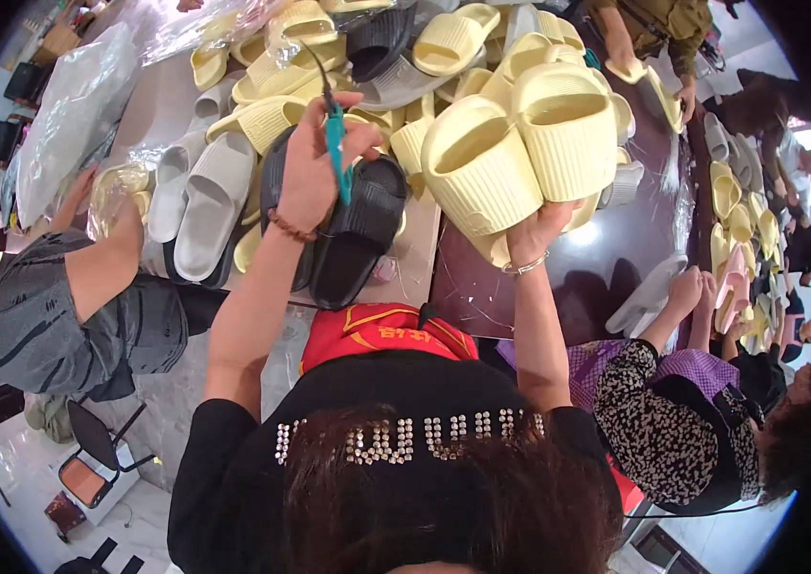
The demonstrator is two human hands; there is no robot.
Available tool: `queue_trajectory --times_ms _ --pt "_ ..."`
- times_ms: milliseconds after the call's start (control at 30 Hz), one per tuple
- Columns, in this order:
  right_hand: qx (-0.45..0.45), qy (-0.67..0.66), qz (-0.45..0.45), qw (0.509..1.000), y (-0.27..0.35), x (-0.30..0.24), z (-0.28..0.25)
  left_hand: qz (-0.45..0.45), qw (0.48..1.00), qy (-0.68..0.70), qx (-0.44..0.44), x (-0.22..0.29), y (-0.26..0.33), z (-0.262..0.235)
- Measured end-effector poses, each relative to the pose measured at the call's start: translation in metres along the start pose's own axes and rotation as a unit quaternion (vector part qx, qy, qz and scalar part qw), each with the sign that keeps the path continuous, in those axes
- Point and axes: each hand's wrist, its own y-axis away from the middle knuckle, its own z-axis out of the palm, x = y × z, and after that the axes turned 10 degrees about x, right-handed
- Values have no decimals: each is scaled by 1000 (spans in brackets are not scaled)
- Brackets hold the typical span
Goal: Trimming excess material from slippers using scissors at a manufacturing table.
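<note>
My left hand (pixel 315 177) is raised over the slippers, its fingers closed round a small teal-handled tool (pixel 336 143) with a thin dark curved tip; its exact kind is unclear. From below, my right hand (pixel 537 234) grips a pair of pale yellow slide slippers (pixel 520 153), side by side with their ribbed straps turned up. My right fingers are partly hidden beneath the soles. A pair of black slippers (pixel 358 230) lies under and beside my left wrist. To its left rest light grey slippers (pixel 212 206).
A heap of yellow slippers (pixel 276 77) covers the far table. Clear plastic bags (pixel 76 124) lie far left. On both sides co-workers handle slippers; one at right holds a whitish slipper (pixel 649 295). The glossy dark tabletop (pixel 492 287) shows near my right forearm.
</note>
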Motion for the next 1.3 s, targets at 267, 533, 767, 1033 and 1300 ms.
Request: queue_trajectory --times_ms 267,533,767,1033,1300 --pt "-46 -108 453 884 -14 -22 -33 33 948 -274 -157 7 25 -8" --pt "-44 -189 225 955 40 17 -37 138 887 -379 -225 -28 42 7" --pt "-91 -119 168 974 51 21 -53 123 875 -386 -265 -31 43 12" --pt "2 -421 556 717 56 8 -49 -87 925 -272 -251 -56 47 13" --pt "5 -619 618 484 95 47 -77 -194 971 -92 -107 -97 61 19"
